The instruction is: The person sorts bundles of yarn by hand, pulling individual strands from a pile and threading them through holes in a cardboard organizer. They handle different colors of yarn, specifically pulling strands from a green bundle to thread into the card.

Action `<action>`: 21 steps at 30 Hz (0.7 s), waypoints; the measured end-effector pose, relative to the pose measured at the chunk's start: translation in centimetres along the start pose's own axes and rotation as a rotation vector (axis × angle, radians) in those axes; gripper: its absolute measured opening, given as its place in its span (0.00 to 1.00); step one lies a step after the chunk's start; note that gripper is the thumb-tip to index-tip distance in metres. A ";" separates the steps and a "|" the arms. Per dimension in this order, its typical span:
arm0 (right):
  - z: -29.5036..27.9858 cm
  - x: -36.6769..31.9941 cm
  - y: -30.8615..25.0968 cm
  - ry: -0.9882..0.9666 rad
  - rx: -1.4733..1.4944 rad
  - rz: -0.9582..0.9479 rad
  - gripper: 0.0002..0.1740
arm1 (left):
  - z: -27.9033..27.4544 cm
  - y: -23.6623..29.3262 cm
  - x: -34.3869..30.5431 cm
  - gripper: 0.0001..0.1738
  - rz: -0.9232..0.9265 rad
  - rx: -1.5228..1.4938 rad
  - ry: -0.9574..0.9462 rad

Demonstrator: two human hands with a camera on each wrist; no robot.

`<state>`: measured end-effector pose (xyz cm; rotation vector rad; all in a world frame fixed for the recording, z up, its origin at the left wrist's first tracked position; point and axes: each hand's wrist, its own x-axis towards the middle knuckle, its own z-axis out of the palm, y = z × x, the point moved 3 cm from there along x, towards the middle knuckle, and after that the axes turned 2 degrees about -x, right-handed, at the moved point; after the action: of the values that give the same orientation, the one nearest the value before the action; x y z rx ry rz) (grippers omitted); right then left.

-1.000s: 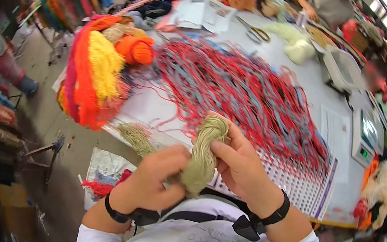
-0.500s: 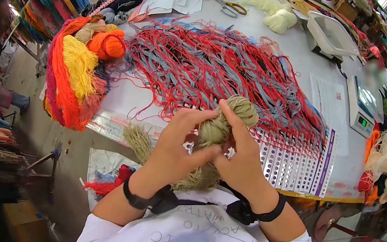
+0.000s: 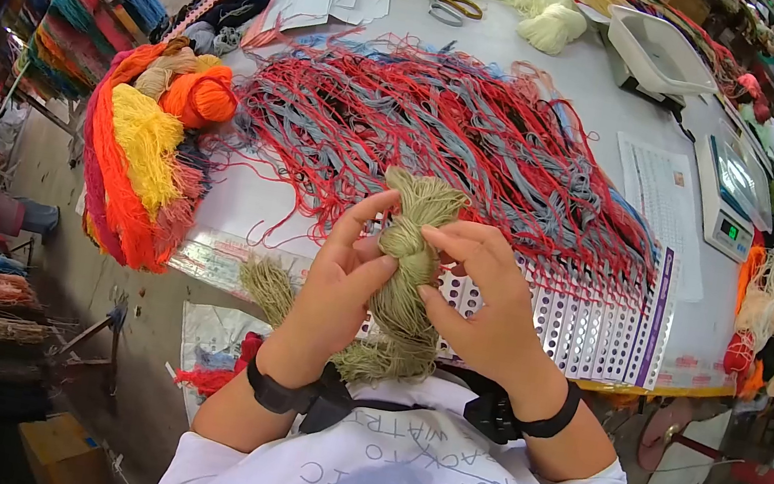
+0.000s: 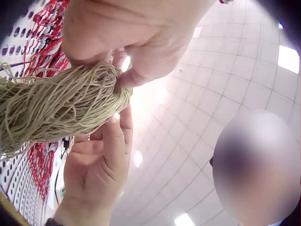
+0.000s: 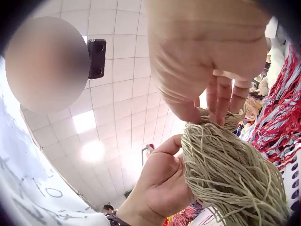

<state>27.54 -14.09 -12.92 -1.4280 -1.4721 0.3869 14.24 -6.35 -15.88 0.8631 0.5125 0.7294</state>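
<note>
A sage-green skein of yarn hangs in front of the chest, with a wrapped, knot-like bulge near its top and loose strands spreading at its lower end. My left hand pinches it from the left side at the bulge, thumb and forefinger on the yarn. From the right, my right hand pinches the same part with its fingertips. Close up in the left wrist view, the strands fan away from both hands. In the right wrist view the skein hides some of the left fingers.
Red and grey yarn strands cover the table's middle, over a white perforated strip. Another green yarn bundle lies at the near edge. Orange and yellow skeins hang left. Scissors, a tray and a scale stand farther back.
The skein was a long folded hank, then got bunched between both hands; now it hangs upright with a wrapped bulge. Both hands have moved to its sides. The head view has shifted slightly.
</note>
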 end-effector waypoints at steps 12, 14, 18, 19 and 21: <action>-1.0 -0.4 -0.1 0.114 -0.165 -0.154 0.16 | -0.1 2.3 0.2 0.14 0.321 0.965 -0.133; -0.9 -0.6 -0.2 0.116 -0.186 -0.147 0.15 | 0.1 2.3 0.3 0.12 0.318 0.929 -0.123; -1.1 -0.4 -0.1 0.141 -0.131 -0.171 0.13 | -0.8 1.4 0.5 0.07 -0.026 0.434 -0.096; -1.4 -0.5 -0.4 0.125 -0.026 -0.145 0.12 | -0.8 1.6 0.7 0.07 -0.028 0.401 -0.094; -1.0 -1.1 0.7 0.116 0.298 -0.033 0.12 | -0.8 1.7 1.0 0.08 -0.073 0.246 -0.075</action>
<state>28.52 -15.25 -13.51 -1.1677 -1.2834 0.4728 13.70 -4.46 -15.01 1.0916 0.5714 0.5721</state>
